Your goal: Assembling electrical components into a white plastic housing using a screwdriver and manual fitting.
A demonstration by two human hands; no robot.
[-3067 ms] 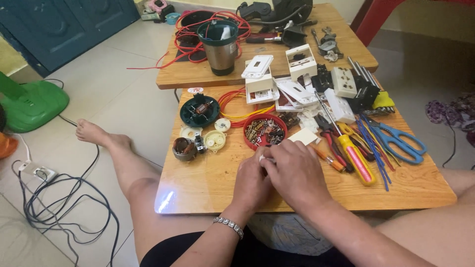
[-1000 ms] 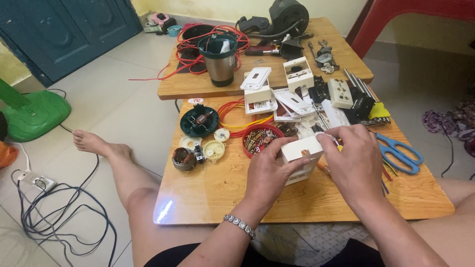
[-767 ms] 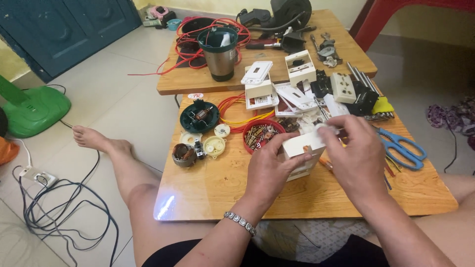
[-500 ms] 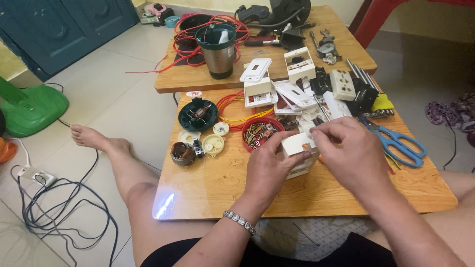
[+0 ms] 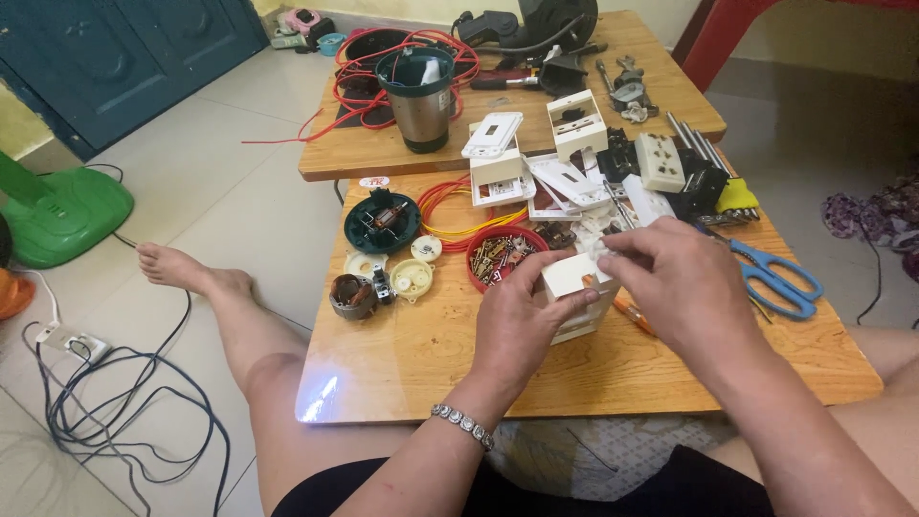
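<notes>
White box point(image 5: 572, 278), red bowl point(image 5: 503, 257) beside, scissors point(image 5: 773, 279)

Both hands, left point(image 5: 522, 321) and right point(image 5: 684, 287), around a white box point(image 5: 574, 287) (above wooden table point(image 5: 412, 364))

The right hand point(image 5: 684, 287) covers the top and right side of the white box point(image 5: 574, 287); what its fingertips pinch there is too small to tell. The left hand point(image 5: 522, 325) hides the lower left of the box. An orange-handled tool point(image 5: 632, 311) shows only a short length between the box and the right hand. The near handle of the blue scissors point(image 5: 775, 282) lies partly behind the right hand. The contents of the red bowl point(image 5: 503, 258) are too small to identify individually. The dark object point(image 5: 550, 19) at the far table end is cut off by the top edge. Both forearms leave the bottom edge.
</notes>
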